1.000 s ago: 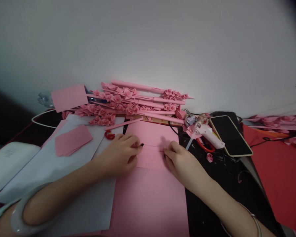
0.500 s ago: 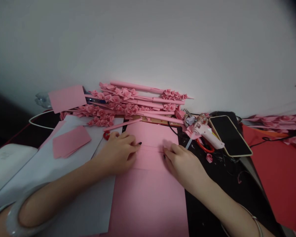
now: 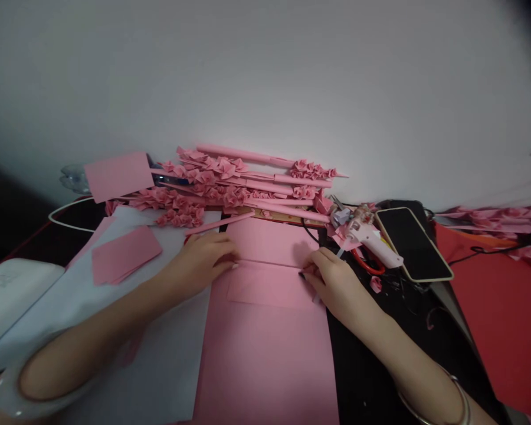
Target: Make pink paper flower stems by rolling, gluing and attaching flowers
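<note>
A small pink paper rectangle (image 3: 269,286) lies on a larger pink sheet (image 3: 268,360), a narrow line running along its far edge. My left hand (image 3: 203,260) pinches the left end of that far edge between thumb and fingers. At the right end, my right hand (image 3: 330,274) is closed on the same edge, its dark thumbnail showing. A thin pale strip (image 3: 317,295) sticks out beneath the right hand. The other fingertips are partly hidden.
Pink paper flower stems (image 3: 230,186) are piled along the wall. To the right are a pink glue gun (image 3: 371,239), red-handled scissors (image 3: 367,262), a phone (image 3: 413,245) and red paper (image 3: 500,319). Small pink cards (image 3: 126,255) rest on white paper (image 3: 159,354) to the left.
My left hand has shifted left to the end of the paper's edge, uncovering more of the small rectangle. My right hand has moved slightly right and keeps its pinch.
</note>
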Demonstrator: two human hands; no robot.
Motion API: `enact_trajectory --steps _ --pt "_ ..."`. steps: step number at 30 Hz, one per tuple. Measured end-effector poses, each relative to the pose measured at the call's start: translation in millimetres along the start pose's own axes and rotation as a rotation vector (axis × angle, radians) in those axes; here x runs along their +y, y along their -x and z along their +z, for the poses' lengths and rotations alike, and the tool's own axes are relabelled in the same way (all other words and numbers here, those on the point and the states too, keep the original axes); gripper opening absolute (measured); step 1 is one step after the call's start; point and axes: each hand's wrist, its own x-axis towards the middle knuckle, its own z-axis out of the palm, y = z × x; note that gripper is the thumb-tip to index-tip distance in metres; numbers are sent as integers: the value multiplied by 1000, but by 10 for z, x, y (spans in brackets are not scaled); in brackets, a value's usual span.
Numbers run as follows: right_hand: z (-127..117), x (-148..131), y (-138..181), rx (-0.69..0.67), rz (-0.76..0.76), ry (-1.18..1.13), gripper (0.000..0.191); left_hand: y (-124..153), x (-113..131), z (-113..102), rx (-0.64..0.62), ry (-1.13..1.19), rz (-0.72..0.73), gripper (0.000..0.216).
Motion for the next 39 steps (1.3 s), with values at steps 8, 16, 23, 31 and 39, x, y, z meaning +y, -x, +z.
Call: enact_trajectory --steps 8,16,23,31,39 --pt "-27 -78 45 33 -53 111 12 18 -26 52 69 -38 100 26" --pt "-8 -145 146 -129 -148 265 21 161 189 28 24 -238 145 26" --pt "213 -342 141 -72 -326 370 47 108 369 243 36 -236 236 35" --pt "44 -223 158 -54 -143 456 25 91 257 119 31 -243 111 24" --pt "-1 -72 109 -23 -71 174 18 15 -52 39 29 40 86 19"
